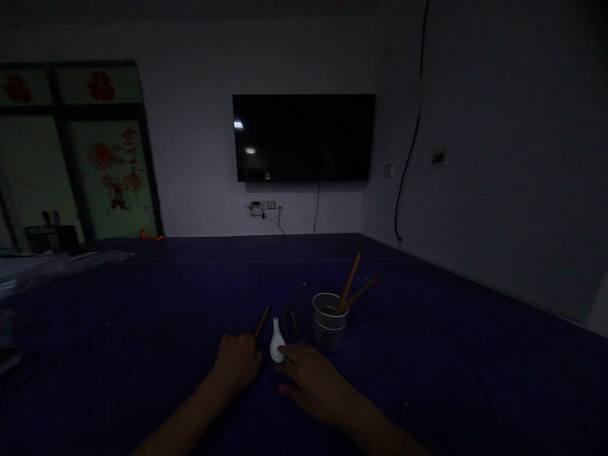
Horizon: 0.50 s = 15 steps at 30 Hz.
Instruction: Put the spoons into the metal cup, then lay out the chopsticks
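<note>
White and glossy, the spoon (pixel 276 347) is left outside the metal cup (pixel 329 332), laid with its handle pointed away and its bowl touched by the loosely spread right hand (pixel 314 383). A wooden stick (pixel 262 322) is grasped in the left hand (pixel 237 361). Two thin dark utensils (pixel 295 324) are also left on the purple surface (pixel 190 304); two wooden utensils (pixel 350 282) are already stood in the cup.

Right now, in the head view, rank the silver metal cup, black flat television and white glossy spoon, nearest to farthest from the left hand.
1. White glossy spoon: just right of the left hand.
2. Silver metal cup: farther right.
3. Black flat television: on the far wall.
</note>
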Tool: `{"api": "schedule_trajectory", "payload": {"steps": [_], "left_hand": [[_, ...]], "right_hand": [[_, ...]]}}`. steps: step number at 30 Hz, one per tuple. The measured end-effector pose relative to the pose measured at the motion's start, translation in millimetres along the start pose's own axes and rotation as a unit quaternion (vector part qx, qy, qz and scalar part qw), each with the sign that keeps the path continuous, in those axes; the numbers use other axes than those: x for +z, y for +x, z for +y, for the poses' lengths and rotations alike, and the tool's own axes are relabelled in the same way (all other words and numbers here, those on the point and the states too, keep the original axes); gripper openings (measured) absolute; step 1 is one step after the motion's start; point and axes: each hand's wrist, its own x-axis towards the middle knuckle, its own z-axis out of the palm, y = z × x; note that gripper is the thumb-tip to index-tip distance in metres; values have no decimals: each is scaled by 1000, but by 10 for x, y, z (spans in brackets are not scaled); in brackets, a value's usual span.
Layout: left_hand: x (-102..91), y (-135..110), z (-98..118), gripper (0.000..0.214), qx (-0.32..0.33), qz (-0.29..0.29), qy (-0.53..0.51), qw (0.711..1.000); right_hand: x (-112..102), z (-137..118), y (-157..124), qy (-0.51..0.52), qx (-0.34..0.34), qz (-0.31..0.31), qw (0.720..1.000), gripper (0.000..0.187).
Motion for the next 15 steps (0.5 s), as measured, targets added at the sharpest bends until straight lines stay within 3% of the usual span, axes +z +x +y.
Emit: {"api": "schedule_trajectory", "payload": {"steps": [15], "left_hand": [[-17, -5, 12, 36, -8, -4, 6, 1000]], "right_hand": [[-6, -11, 8, -4, 0, 4, 1000, 30]]}}
